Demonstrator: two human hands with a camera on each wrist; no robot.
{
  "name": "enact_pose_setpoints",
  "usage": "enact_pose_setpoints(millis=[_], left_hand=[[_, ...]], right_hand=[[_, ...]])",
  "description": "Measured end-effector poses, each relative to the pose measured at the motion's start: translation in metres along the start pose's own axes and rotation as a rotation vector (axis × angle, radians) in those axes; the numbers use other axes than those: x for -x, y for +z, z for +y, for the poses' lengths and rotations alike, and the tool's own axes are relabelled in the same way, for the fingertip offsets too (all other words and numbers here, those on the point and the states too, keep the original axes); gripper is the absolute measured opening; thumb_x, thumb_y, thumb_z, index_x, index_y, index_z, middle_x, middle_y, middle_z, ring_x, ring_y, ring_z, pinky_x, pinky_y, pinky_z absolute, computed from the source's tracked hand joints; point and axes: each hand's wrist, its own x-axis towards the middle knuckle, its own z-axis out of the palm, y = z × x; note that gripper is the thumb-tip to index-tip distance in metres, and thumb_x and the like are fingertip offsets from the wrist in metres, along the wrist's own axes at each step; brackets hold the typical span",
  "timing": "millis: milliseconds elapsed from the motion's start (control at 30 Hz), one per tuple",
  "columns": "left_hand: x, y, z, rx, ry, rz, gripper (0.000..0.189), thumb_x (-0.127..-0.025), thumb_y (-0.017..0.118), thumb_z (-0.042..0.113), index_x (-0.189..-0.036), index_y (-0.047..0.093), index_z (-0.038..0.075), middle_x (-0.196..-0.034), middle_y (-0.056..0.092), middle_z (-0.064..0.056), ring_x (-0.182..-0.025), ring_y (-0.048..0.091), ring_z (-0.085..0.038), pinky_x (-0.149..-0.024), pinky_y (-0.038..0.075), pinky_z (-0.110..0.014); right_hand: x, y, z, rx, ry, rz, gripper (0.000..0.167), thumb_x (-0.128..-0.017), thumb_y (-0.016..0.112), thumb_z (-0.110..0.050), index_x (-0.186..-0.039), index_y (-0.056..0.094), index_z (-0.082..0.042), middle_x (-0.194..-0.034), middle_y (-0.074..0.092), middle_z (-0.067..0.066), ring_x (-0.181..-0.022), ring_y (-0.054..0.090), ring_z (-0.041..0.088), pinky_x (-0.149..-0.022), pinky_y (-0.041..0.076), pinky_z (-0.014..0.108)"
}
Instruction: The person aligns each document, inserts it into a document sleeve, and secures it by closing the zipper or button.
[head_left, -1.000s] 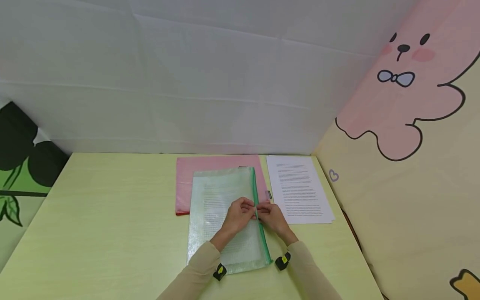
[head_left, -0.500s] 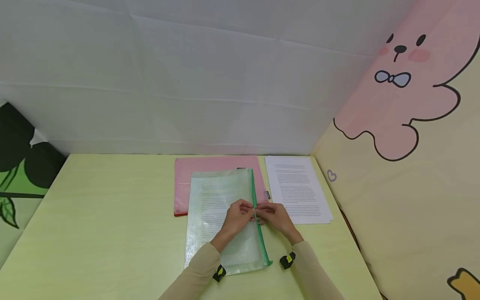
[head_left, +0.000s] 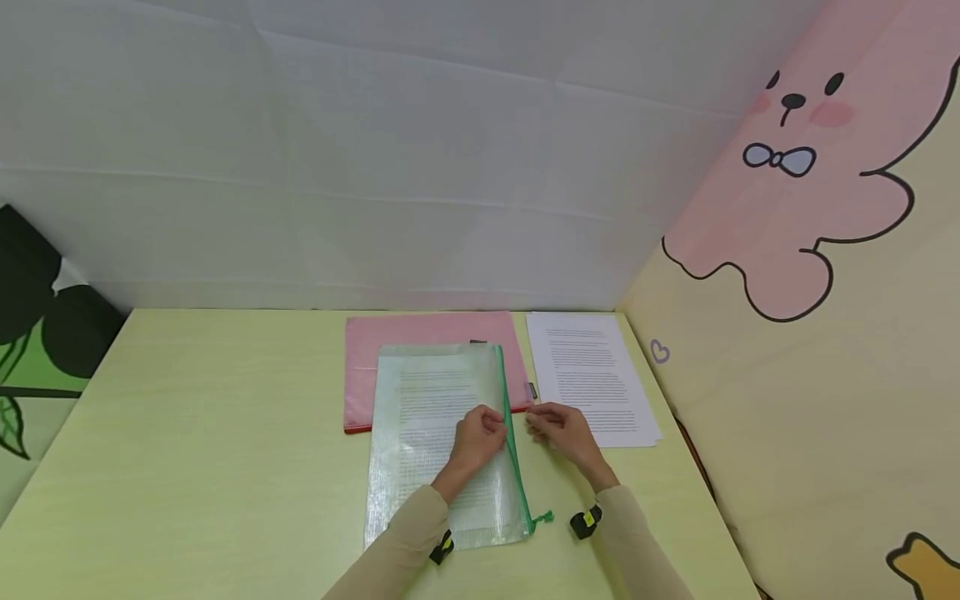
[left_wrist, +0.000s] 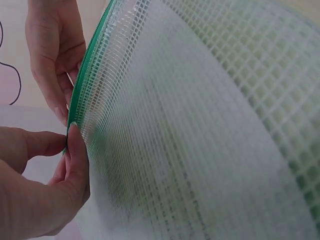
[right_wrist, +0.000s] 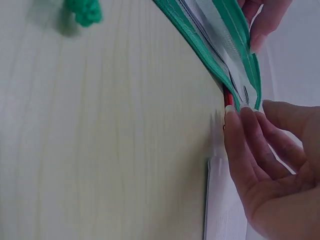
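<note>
A clear mesh zipper pouch [head_left: 427, 467] with a green zipper edge [left_wrist: 82, 85] lies on the table, printed sheets inside it. My left hand [head_left: 477, 439] pinches the green edge between thumb and fingers, lifting that side a little. In the right wrist view the two green zipper bands stand apart, so the mouth gapes. My right hand [head_left: 564, 431] hovers just right of the edge, fingers loosely bent and nothing in them; its fingertips overlap the zipper's far part in the right wrist view [right_wrist: 280, 165]. A green cord knot [head_left: 543, 517] hangs at the pouch's near corner.
A pink pouch [head_left: 362, 367] with a red zipper lies partly under the mesh pouch. A stack of printed paper [head_left: 588, 379] lies at the right, near the table's edge. White cloth [head_left: 337, 167] rises behind the table, and a patterned wall [head_left: 787, 417] stands at the right.
My right hand has let go of the green edge and drawn away to the right. My left hand still pinches it. The knot at the near corner now sticks out further right.
</note>
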Motion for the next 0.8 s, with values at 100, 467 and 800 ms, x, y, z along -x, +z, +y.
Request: enact_pose_setpoints(millis=[100,467,800], left_hand=[[-0.002,0.003,-0.003,-0.043,0.004,0.003,0.013,-0.083,0.063,-0.004,-0.095,0.067,-0.002,-0.076,0.07,-0.005,-0.063,0.066,-0.012,-0.061,0.054,-0.026],[-0.003,0.002,-0.005,-0.099,0.04,-0.025,0.007,-0.087,0.066,-0.002,-0.093,0.068,-0.002,-0.08,0.07,-0.007,-0.073,0.064,-0.014,-0.067,0.055,-0.027],[-0.015,-0.007,0.02,-0.156,0.081,-0.035,0.01,-0.094,0.061,0.004,-0.095,0.069,-0.002,-0.086,0.069,-0.009,-0.08,0.064,-0.019,-0.073,0.056,-0.034]], right_hand=[[0.0,0.0,0.001,0.015,0.005,-0.003,0.025,-0.099,0.069,-0.008,-0.115,0.069,0.011,-0.105,0.073,0.028,-0.094,0.073,0.039,-0.079,0.062,0.037],[0.0,0.002,0.0,0.178,-0.038,0.01,0.021,-0.097,0.072,-0.009,-0.11,0.072,0.007,-0.103,0.074,0.023,-0.093,0.073,0.037,-0.077,0.061,0.033],[0.001,-0.008,-0.007,0.313,-0.097,0.099,0.01,-0.095,0.075,-0.01,-0.103,0.076,-0.005,-0.096,0.076,0.007,-0.089,0.071,0.02,-0.081,0.057,0.027]])
